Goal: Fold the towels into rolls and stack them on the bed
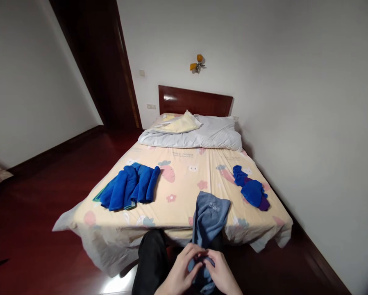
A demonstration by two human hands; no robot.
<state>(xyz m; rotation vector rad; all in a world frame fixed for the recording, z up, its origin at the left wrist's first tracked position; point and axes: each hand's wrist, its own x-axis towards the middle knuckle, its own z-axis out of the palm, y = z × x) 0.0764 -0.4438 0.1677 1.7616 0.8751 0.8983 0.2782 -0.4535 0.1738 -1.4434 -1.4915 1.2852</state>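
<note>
A grey-blue towel (211, 217) with light lettering lies partly on the front edge of the bed and runs down over my lap. My left hand (184, 266) and my right hand (217, 268) meet on its near end, fingers curled and pinching the gathered cloth between them. Part of the towel is hidden beneath my fingers. To the left on the bed rests a row of bright blue rolled or folded cloths (130, 186) with green edging. Over on the right sits a smaller blue and purple cloth bundle (252, 190).
The bed (184, 172) has a cream sheet with carrot and flower prints. A white quilt (214, 131) and a pale yellow cloth (180, 123) lie at its far end before the wooden headboard (196, 100). My knee in black trousers (151, 254) touches the bed's near side.
</note>
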